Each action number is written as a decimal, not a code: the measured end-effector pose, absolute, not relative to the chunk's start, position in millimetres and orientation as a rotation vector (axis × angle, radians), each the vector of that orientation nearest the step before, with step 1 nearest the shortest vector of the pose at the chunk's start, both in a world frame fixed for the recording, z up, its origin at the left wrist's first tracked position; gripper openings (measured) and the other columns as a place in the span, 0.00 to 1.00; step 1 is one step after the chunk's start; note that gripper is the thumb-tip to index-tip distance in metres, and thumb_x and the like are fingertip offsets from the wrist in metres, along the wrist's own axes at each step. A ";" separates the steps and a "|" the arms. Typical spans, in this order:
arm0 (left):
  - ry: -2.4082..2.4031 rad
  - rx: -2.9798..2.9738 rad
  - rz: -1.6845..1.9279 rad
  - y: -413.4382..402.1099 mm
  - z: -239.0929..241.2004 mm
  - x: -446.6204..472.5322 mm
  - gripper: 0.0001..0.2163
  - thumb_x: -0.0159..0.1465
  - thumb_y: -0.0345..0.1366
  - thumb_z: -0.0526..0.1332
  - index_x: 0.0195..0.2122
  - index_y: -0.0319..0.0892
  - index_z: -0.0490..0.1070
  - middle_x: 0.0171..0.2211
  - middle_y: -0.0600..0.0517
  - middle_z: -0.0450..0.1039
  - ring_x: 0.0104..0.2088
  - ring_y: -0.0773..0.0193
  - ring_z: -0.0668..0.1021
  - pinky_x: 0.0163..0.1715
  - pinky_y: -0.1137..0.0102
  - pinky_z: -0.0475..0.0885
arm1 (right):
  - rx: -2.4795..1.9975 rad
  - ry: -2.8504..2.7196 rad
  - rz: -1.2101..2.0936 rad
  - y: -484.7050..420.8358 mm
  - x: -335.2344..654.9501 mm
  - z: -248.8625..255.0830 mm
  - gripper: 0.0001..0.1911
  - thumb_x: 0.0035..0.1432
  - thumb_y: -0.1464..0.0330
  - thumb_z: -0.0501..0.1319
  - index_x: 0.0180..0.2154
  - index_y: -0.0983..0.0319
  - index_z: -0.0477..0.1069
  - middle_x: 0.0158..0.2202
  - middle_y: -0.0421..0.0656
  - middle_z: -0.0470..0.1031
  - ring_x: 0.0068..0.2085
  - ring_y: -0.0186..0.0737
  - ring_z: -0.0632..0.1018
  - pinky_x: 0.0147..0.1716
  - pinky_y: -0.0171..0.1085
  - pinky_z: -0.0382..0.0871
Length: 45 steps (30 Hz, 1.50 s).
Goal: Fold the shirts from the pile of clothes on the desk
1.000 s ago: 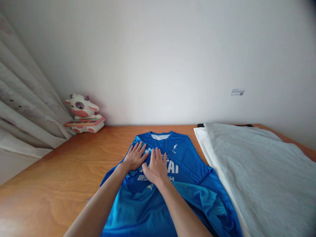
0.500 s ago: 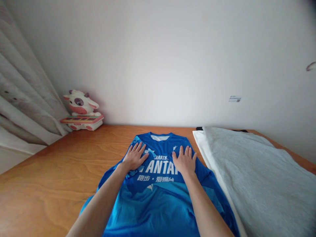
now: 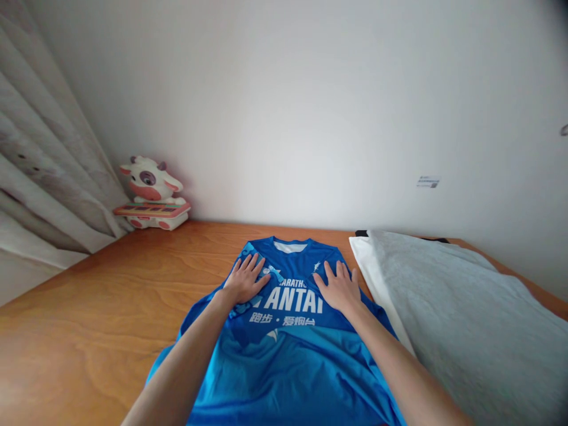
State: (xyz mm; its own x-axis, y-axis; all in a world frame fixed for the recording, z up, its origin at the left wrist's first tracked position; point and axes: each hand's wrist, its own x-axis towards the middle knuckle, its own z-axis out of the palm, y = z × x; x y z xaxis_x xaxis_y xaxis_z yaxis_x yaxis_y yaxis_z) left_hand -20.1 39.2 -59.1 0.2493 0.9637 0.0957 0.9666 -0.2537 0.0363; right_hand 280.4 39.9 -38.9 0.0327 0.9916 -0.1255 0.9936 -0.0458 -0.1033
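Note:
A blue long-sleeved sports shirt [image 3: 284,346] lies face up on the wooden surface, its collar toward the wall and white lettering across the chest. My left hand [image 3: 245,280] rests flat on the left side of the chest, fingers spread. On the right side of the chest lies my right hand [image 3: 341,286], also flat with fingers apart. Neither hand grips the cloth. Soft wrinkles run over the lighter blue lower part, and my forearms cover some of the sleeves.
Grey cloth [image 3: 465,307] lies to the right, over a white cloth [image 3: 370,266], with a bit of black at the back. A cow-shaped toy keyboard [image 3: 153,195] stands at the back left beside a pale curtain [image 3: 44,148]. Behind the wooden surface [image 3: 89,307] rises a white wall [image 3: 284,118].
My right hand has shifted slightly to the right on the shirt, and its forearm has swung outward. My left hand stays in place on the cloth. The view has moved slightly.

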 end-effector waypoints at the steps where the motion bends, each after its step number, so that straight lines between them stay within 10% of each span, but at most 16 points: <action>1: -1.902 -2.462 -0.152 39.5 -58.7 -20.1 0.33 0.73 0.56 0.45 0.72 0.42 0.54 0.73 0.40 0.48 0.72 0.44 0.54 0.68 0.45 0.49 | 2.247 2.185 -0.233 40.9 283.4 -41.9 0.41 0.69 0.45 0.37 0.73 0.61 0.43 0.75 0.56 0.41 0.74 0.54 0.43 0.68 0.58 0.30; 45: -1.907 -2.464 -0.168 67.3 -60.4 -11.9 0.32 0.72 0.56 0.46 0.72 0.43 0.54 0.73 0.41 0.50 0.72 0.43 0.54 0.68 0.45 0.49 | 2.312 2.185 -0.210 59.6 298.4 -50.6 0.41 0.68 0.44 0.39 0.73 0.60 0.45 0.75 0.54 0.41 0.74 0.52 0.43 0.68 0.57 0.35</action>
